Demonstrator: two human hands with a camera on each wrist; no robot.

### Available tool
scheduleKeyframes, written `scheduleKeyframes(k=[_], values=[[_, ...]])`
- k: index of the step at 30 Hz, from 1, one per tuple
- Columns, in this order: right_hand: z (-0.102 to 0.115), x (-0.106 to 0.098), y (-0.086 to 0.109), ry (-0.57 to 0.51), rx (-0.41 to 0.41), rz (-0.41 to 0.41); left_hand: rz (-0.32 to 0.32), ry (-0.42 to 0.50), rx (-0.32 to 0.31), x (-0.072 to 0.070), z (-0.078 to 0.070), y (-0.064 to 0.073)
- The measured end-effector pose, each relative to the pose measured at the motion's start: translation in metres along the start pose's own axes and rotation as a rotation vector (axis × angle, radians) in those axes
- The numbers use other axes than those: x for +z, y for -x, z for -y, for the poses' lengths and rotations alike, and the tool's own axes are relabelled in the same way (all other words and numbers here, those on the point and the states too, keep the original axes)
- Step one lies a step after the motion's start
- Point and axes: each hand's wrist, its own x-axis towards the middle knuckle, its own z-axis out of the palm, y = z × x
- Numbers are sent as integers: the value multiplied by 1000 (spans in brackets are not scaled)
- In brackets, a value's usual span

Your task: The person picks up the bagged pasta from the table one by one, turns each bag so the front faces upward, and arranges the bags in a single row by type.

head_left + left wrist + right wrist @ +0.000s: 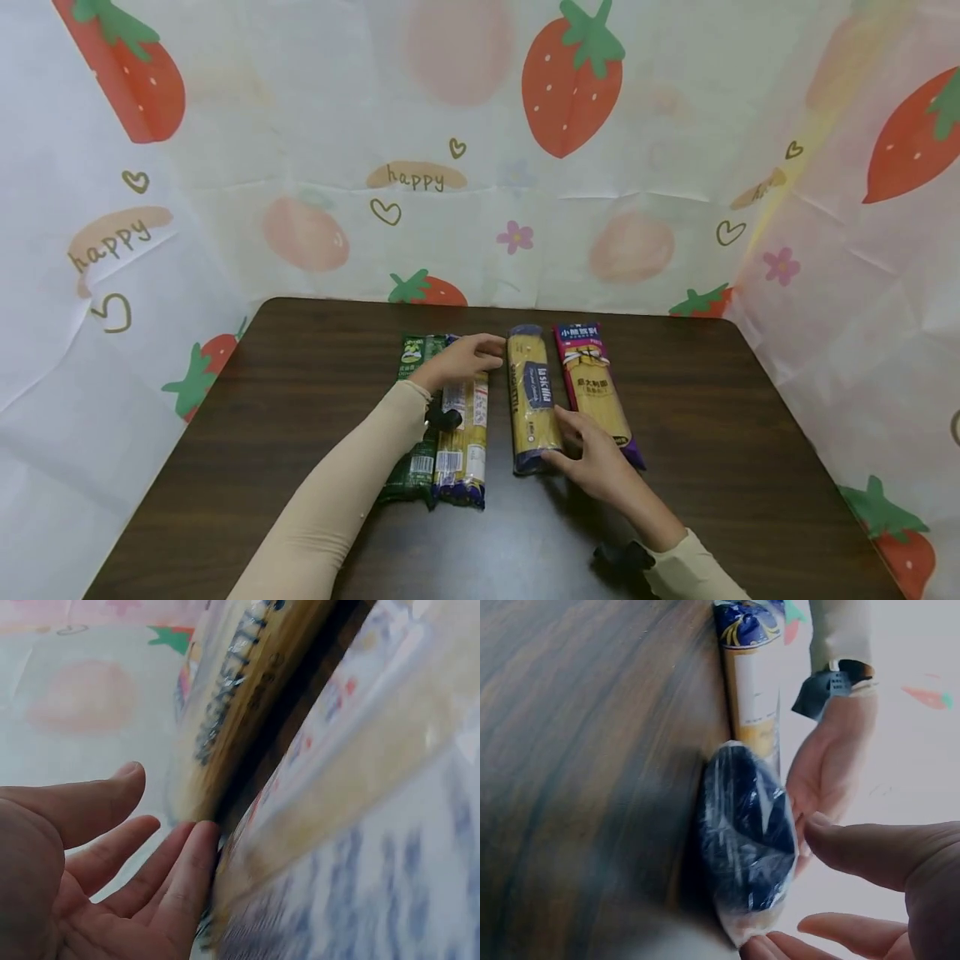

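Note:
Several long packs lie side by side on the brown table [720, 500]. Over the upper part of a clear-and-purple noodle pack [461, 462] reaches my left hand [465, 360], its fingertips near the top of a spaghetti pack [525, 392] with a dark blue label. In the left wrist view those fingers [184, 892] extend loosely between the two packs, thumb apart. My right hand [600, 467] is at the lower right of the spaghetti pack, thumb and fingers spread about its dark blue end [750, 832]. A finger touches the wrapper's edge; the thumb's contact is unclear.
Left of the purple-ended pack lies a dark green pack [412, 475], partly under my left arm. A pink-and-purple pasta pack [596, 383] lies right of the spaghetti. Strawberry-print sheeting [480, 233] stands behind and beside the table. Black straps sit on both wrists.

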Motion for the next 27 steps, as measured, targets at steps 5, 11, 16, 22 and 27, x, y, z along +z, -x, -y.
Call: scheduleKeyframes(k=[5, 11, 16, 22, 27], values=[[7, 6, 0, 51, -96, -40, -27, -26, 9, -13, -1, 10], [11, 20, -1, 43, -230, -54, -61, -82, 2, -25, 2, 18], [15, 30, -4, 41, -305, -6, -98, -211, -20, -34, 5, 23], [24, 41, -6, 71, -363, 80, -92, -355, -90, -43, 11, 25], [30, 51, -8, 91, -309, 166, -37, -408, -93, -44, 20, 24]])
